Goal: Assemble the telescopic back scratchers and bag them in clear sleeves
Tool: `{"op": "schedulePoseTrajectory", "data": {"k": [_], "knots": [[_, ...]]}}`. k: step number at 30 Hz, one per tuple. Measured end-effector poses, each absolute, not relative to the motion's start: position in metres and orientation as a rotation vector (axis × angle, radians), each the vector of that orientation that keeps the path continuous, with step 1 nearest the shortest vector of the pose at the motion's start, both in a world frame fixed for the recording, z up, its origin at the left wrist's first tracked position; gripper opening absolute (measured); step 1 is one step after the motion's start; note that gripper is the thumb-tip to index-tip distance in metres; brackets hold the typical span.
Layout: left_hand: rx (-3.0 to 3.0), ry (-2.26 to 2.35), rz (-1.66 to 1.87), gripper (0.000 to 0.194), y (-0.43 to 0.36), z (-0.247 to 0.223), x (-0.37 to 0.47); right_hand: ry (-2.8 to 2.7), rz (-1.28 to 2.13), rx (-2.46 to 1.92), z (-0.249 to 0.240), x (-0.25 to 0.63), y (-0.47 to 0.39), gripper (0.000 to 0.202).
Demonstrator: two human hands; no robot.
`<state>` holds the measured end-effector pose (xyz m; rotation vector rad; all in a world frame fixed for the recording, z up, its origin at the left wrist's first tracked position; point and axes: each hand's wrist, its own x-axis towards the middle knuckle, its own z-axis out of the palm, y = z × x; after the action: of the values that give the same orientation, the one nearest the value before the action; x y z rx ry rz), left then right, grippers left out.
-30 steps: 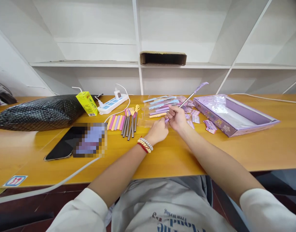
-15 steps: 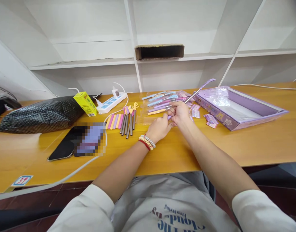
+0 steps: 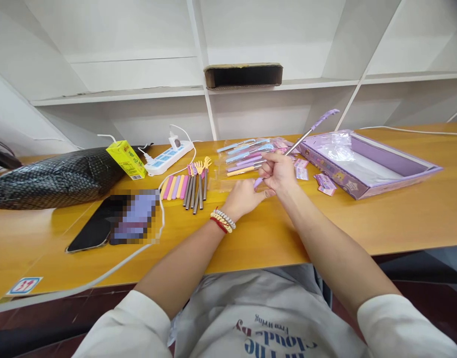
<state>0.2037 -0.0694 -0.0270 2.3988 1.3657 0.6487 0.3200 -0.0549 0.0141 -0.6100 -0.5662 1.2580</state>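
A purple back scratcher [image 3: 301,140] with a metal rod slants up to the right between my hands. My left hand [image 3: 244,198], with bracelets at the wrist, is closed around its purple handle end. Further up, my right hand [image 3: 279,172] is closed on it near the rod; its fingers hide part of the joint. Just beyond them lie several finished-looking back scratchers [image 3: 247,161] in clear plastic. To the left are loose coloured handles [image 3: 174,187], dark metal tubes [image 3: 192,193] and yellow claw-shaped heads [image 3: 207,163].
An open purple box [image 3: 362,191] stands at the right, with small pink cards [image 3: 325,184] before it. A power strip [image 3: 169,159], yellow drink carton [image 3: 126,160], black wrapped parcel [image 3: 60,176] and phones [image 3: 98,226] occupy the left. A white cable [image 3: 120,262] crosses the table.
The claw end of the back scratcher has risen and shifted slightly right. Both hands keep their hold, with the left a little further left. The view has shifted slightly.
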Motion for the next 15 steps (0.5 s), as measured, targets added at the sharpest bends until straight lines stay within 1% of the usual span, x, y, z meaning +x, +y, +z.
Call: {"op": "schedulePoseTrajectory", "data": {"k": [3,5,7,9,11,13,15], "knots": [[2.425,1.362,0.7,0.053,-0.067,-0.026,0.196,-0.615,1.326,-0.521,0.006,0.317,-0.054,0.047],[2.444,1.347,0.741,0.058,-0.065,-0.025,0.191,-0.658,1.361,-0.459,0.0,0.314,-0.054,0.039],[2.484,1.311,0.754,0.063,-0.064,-0.024,0.187,-0.699,1.378,-0.429,-0.003,0.31,-0.054,0.035],[2.544,1.297,0.727,0.064,-0.065,-0.024,0.187,-0.717,1.359,-0.423,-0.005,0.308,-0.055,0.04],[2.596,1.341,0.654,0.064,-0.067,-0.023,0.189,-0.716,1.318,-0.435,-0.005,0.307,-0.057,0.05],[2.619,1.418,0.557,0.061,-0.071,-0.022,0.193,-0.697,1.285,-0.465,-0.002,0.307,-0.059,0.059],[2.611,1.49,0.49,0.056,-0.075,-0.021,0.198,-0.66,1.273,-0.507,0.002,0.308,-0.061,0.062]]}}
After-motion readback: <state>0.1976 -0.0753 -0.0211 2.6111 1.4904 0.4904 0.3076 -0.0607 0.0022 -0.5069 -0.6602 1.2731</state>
